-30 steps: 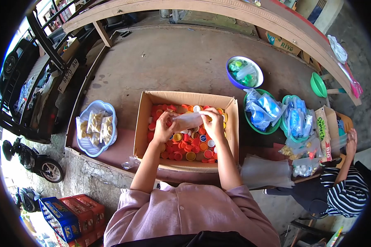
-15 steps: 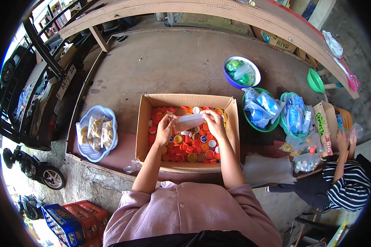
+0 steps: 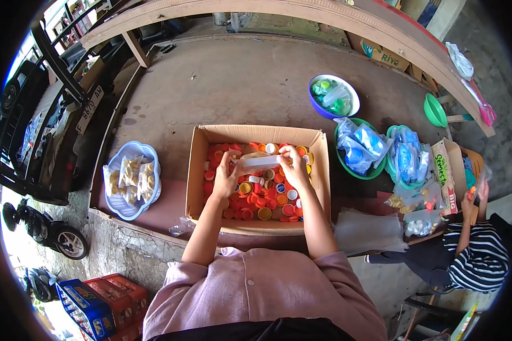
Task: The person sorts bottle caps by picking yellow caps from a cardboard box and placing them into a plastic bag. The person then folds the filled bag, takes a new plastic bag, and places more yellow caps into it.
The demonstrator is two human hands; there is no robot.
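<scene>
Both of my hands are over a cardboard box (image 3: 317, 187) full of loose bottle caps (image 3: 261, 200), mostly red and orange with some yellow and white. Between them stretches a clear plastic bag (image 3: 260, 162). My left hand (image 3: 228, 172) pinches its left end, and my right hand (image 3: 293, 167) grips the right end. The bag looks flat, with no caps visible inside it. Some caps lie hidden beneath the bag and my hands.
At left stands a light-blue basket (image 3: 156, 190) of bagged yellowish caps. Rightward are a purple bowl (image 3: 318, 108), a green basket (image 3: 352, 170) and a teal basket (image 3: 401, 183) with bagged caps, plus a stack of plastic bags (image 3: 370, 233). A co-worker (image 3: 478, 250) sits at far right.
The bag between my hands now shows as a narrower strip, and my hands sit slightly higher over the box. The co-worker's hands have moved lower, with something orange at one hand.
</scene>
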